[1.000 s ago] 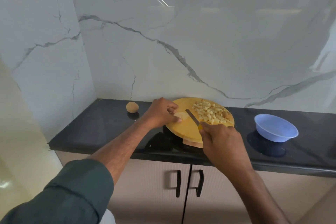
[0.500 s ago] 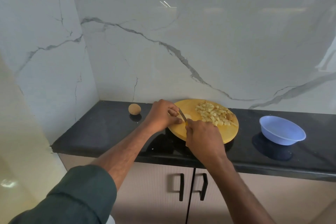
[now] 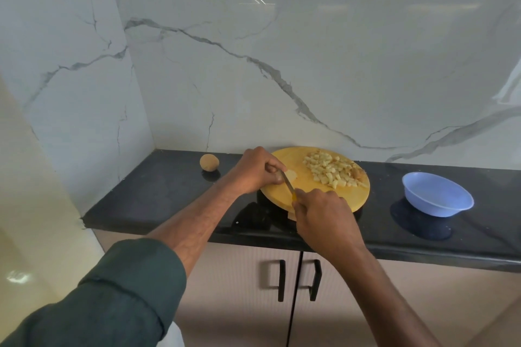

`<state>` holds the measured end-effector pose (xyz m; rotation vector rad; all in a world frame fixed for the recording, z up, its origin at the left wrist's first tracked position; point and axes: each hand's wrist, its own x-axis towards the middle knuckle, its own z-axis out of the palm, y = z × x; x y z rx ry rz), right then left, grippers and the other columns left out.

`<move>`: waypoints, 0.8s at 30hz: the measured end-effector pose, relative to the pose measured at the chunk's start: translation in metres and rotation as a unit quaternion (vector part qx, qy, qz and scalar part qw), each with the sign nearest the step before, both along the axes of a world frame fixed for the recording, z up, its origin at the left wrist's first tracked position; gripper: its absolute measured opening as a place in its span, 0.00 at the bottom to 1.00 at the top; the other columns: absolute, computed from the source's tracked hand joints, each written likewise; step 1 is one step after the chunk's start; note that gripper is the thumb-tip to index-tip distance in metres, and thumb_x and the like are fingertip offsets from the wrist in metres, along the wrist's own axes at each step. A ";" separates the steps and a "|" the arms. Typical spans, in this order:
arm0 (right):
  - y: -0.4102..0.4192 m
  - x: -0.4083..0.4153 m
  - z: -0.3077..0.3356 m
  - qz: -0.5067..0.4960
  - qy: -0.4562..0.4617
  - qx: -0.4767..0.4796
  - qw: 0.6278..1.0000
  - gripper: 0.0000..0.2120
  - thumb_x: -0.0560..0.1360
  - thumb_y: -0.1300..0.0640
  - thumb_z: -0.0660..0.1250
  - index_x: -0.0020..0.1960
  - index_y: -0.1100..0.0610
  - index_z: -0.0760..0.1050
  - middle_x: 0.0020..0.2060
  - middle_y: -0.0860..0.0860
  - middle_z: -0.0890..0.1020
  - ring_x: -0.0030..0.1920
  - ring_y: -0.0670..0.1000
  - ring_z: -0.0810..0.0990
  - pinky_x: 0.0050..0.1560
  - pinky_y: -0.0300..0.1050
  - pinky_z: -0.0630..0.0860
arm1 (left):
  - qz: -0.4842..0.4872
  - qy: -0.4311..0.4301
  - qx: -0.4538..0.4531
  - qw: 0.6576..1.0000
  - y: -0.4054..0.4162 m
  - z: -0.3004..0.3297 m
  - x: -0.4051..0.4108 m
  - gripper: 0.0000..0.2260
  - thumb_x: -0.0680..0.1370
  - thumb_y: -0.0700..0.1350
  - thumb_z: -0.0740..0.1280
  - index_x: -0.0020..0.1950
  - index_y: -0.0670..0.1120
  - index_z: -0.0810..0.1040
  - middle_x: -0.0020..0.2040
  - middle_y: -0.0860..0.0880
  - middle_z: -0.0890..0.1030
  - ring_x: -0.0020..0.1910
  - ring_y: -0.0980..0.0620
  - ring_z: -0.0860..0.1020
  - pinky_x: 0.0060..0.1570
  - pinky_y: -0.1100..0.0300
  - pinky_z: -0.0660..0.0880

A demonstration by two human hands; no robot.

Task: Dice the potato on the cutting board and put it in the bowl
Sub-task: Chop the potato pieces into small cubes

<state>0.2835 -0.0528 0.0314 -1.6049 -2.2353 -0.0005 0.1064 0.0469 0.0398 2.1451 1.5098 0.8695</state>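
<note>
The last bit of potato (image 3: 291,175) lies on the left side of the cutting board (image 3: 307,194), right at the tips of the left hand (image 3: 255,170); that hand's fingers (image 3: 275,175) are curled down on the piece to hold it in place; the knife (image 3: 288,184) lies between the two hands, its blade slanting from the right hand up and left toward the piece, so the next cut will land just beside those fingertips and they need to keep out of the way; the right hand (image 3: 324,211) is wrapped around the yellow handle at the near edge of the board; the diced pile (image 3: 332,170) sits at the far right of the board; the blue bowl (image 3: 437,197) waits on the bench (image 3: 158,191) well to the right, with nothing in it that I can see; a whole potato (image 3: 209,162) sits near the back left corner of the bench; compared with half a second ago, the right hand has slid back a little toward the near edge, so more of the blade shows, and the left hand has stayed on the piece.
</note>
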 end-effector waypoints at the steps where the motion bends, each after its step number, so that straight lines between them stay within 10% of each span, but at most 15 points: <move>1: -0.004 0.003 0.001 0.003 0.012 -0.005 1.000 0.17 0.86 0.51 0.54 0.69 0.51 0.75 0.45 0.50 0.81 0.44 0.52 0.77 0.49 0.49 0.77 | -0.002 0.006 -0.001 1.000 0.000 0.001 0.001 0.12 0.72 0.41 0.78 0.54 0.48 0.87 0.38 0.49 0.84 0.45 0.50 0.83 0.48 0.61 0.78; 14: -0.005 0.011 0.015 -0.033 0.151 0.033 0.987 0.13 0.84 0.53 0.61 0.61 0.53 0.82 0.34 0.48 0.81 0.34 0.51 0.79 0.40 0.51 0.80 | 0.068 -0.049 0.022 0.996 -0.012 -0.008 -0.002 0.23 0.69 0.46 0.81 0.61 0.42 0.83 0.49 0.48 0.86 0.50 0.56 0.83 0.54 0.60 0.78; 24: 0.020 -0.016 -0.006 -0.028 0.064 0.028 0.997 0.15 0.85 0.51 0.55 0.60 0.52 0.79 0.40 0.51 0.82 0.40 0.55 0.79 0.46 0.53 0.79 | 0.075 -0.082 0.031 0.993 -0.010 -0.012 -0.003 0.19 0.67 0.44 0.82 0.56 0.43 0.85 0.47 0.49 0.86 0.45 0.59 0.84 0.52 0.64 0.80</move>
